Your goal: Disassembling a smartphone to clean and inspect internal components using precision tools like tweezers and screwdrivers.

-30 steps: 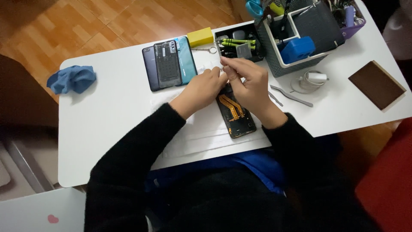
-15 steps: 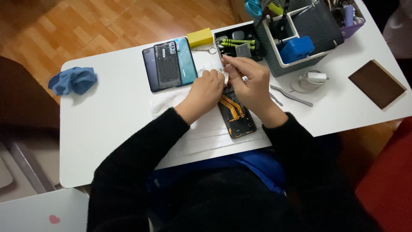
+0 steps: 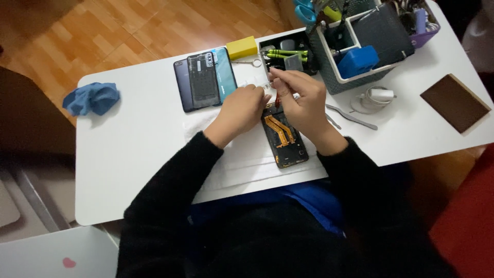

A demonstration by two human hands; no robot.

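An opened phone with orange flex cables lies on a white mat in front of me. My left hand rests on the phone's upper left edge and holds it steady. My right hand is closed around a thin red-handled tool whose tip points down at the top of the phone. The phone's upper end is hidden under both hands.
Phone back covers lie further back, beside a yellow block and a black tray with green tools. A grey organiser, white cable, metal tweezers, brown pad stand right; blue cloth left.
My right hand has lifted and shifted slightly back toward the tray, with the tool now held more upright. My left hand stays on the phone.
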